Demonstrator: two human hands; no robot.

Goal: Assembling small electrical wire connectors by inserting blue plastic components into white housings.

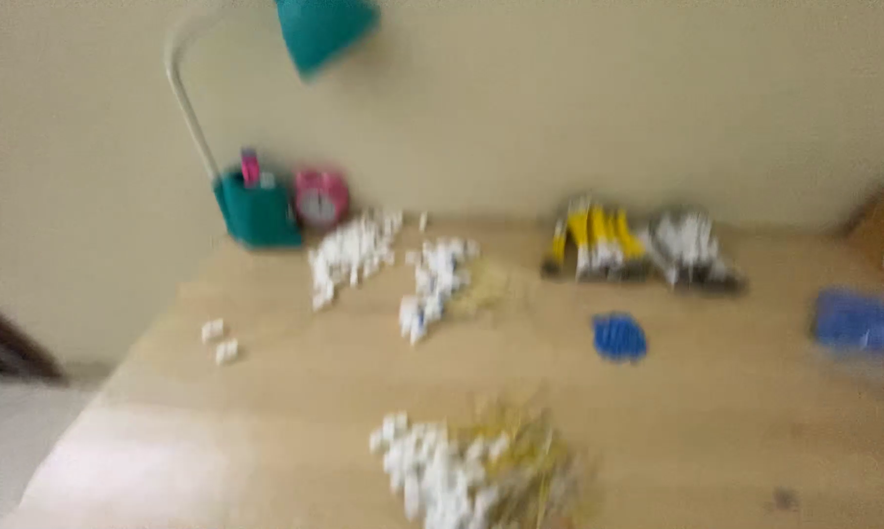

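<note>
While blurred, white pieces (432, 480) crowd table's (736, 431) near edge.

Teal desk lamp (310, 34) with white neck, pink alarm clock (320, 199), white small pieces (349, 257) heaped on light wooden table (716, 421), blue cluster (618, 337), yellow-and-white bundle (594, 240), pale cream wall (609, 98).

packages: blue flat pack (861, 323) | right table edge | blurred; labels/screens: none seen

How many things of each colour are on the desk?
Teal: 1, lamp
Pink: 1, clock
Blue: 2, small pile and flat thing
White heaps: 3
Yellow and white bundle: 1
Total: 8
</note>
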